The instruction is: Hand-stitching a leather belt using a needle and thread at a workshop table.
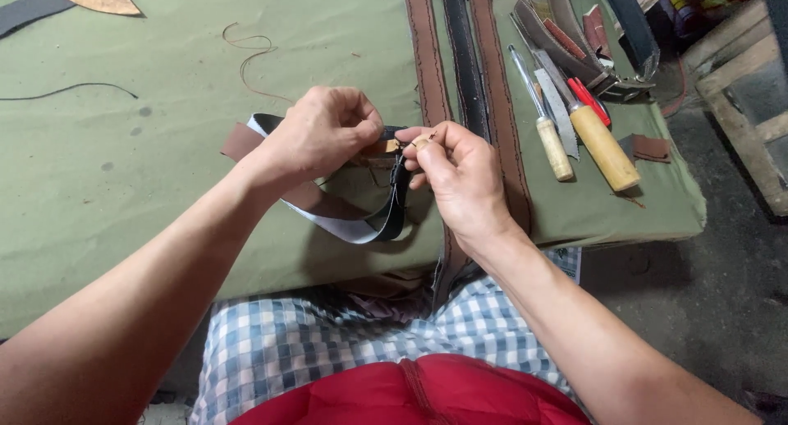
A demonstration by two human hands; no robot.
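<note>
Black strap (392, 216), looped, with a pale lining and a brown leather piece (242, 139) under it, lies at centre frame on the green cloth (123, 171).

Left hand (316, 138) clenched on the strap's upper end, thumb and fingers pinching it.

Right hand (460, 175), touching at 3 o'clock, pinches something small at the same spot; too small to tell, possibly a needle or thread.

Judgement: hand-stitching or fastening the strap end is the step in hand. Next move likely needs the left pinch kept firm while the right draws clear.

At 12 o'clock: long brown and black straps (464, 56). At 2 o'clock: wooden-handled tools (603, 146), well apart. Loose thread (250, 52) at 11 o'clock.
</note>
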